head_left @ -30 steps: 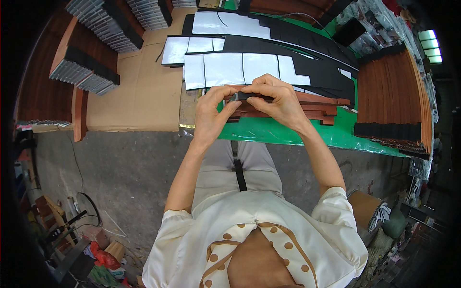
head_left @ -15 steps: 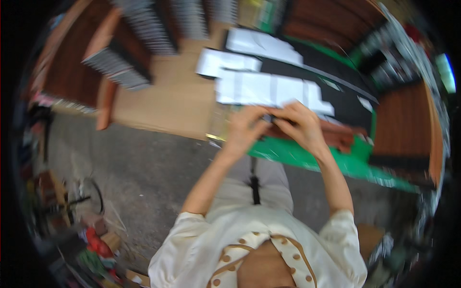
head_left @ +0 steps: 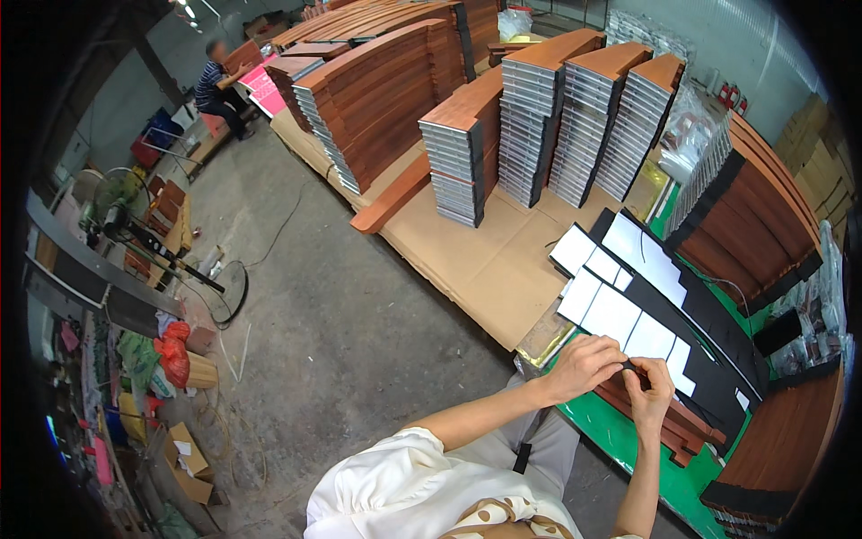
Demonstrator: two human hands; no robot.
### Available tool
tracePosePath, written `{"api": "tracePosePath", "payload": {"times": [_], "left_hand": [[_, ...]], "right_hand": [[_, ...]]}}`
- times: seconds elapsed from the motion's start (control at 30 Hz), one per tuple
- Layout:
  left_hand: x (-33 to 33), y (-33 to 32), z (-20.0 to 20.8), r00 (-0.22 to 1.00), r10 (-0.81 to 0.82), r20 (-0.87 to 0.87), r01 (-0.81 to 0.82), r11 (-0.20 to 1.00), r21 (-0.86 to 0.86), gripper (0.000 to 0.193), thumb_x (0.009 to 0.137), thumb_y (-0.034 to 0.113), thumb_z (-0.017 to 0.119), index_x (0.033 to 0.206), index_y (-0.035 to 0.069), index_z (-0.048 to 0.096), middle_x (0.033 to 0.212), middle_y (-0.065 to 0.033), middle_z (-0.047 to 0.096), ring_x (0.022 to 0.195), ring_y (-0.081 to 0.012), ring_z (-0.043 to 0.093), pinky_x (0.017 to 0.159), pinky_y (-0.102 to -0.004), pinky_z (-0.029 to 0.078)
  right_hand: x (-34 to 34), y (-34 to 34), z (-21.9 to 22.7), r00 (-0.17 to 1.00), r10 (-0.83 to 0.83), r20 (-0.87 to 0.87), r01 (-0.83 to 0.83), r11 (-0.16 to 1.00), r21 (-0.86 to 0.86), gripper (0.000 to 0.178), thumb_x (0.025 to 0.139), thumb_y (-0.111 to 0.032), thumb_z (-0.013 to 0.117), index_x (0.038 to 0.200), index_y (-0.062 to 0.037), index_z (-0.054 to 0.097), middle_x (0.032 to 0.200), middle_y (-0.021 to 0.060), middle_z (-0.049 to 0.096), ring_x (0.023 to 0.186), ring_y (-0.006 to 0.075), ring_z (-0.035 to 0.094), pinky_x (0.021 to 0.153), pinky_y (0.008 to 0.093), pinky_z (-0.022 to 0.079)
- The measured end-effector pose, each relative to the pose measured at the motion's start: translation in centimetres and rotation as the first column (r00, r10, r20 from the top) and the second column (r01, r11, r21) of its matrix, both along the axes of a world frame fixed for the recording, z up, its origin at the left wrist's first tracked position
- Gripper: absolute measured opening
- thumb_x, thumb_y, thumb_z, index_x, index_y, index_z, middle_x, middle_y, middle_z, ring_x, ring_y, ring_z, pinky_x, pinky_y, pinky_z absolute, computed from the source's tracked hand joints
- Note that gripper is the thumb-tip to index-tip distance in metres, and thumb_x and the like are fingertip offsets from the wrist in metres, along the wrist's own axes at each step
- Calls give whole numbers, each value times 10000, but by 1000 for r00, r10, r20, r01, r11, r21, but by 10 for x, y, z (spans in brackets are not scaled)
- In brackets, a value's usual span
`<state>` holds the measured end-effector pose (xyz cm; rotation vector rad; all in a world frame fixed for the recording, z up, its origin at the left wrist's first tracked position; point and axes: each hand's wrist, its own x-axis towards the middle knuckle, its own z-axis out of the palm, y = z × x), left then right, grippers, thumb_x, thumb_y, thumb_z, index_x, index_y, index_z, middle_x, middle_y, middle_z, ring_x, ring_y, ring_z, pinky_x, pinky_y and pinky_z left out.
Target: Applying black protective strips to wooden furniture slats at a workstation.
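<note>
Both my hands meet over the near edge of the green-covered table. My left hand [head_left: 585,366] is closed, its fingertips pinching a small black piece [head_left: 628,365]. On the same piece my right hand [head_left: 653,388] closes with thumb and fingers; most of it is hidden, so its kind is unclear. Under and beside my hands lie reddish-brown wooden strips [head_left: 675,426] with stepped ends. Just beyond them are black curved panels [head_left: 718,359] with white sheets [head_left: 620,314] laid on top.
Tall stacks of brown wooden panels [head_left: 386,90] with black edges stand on the cardboard-covered table [head_left: 485,278]. More stacks [head_left: 745,216] rise at the right. At left are a floor fan [head_left: 117,211], a red bag [head_left: 172,355] and an open box [head_left: 187,463]. Another person [head_left: 220,88] sits far off.
My view has swung left and up, bringing the far room and the other person into sight. My hands stay together on the small black piece.
</note>
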<state>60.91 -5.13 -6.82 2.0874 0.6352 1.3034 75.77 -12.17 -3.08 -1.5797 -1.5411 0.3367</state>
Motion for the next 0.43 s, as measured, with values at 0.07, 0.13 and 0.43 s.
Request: {"api": "tracePosePath", "payload": {"times": [0.07,0.13,0.43], "left_hand": [[4,2,-1,1000,5,10,-5,1000,-1,152,752,99,655,891,40,633,920,-68,609,815,-219,587,702,-332,439],[5,2,-1,1000,11,19,-11,1000,-4,147,750,97,654,885,41,632,920,-68,609,812,-220,588,696,-330,441],[3,-5,-1,999,22,23,-20,997,-78,133,754,91,641,881,53,636,941,-81,609,835,-234,590,728,-337,460]], "right_hand": [[3,2,-1,1000,0,15,0,1000,11,196,681,17,682,864,-7,617,801,99,581,727,221,565,651,301,447],[3,4,-2,999,20,32,-21,998,51,180,679,32,677,840,-4,604,797,99,581,727,223,565,652,305,448],[-9,-2,-7,949,-30,315,-48,971,235,168,705,19,673,860,-23,623,831,106,596,739,250,565,815,419,457]]}}
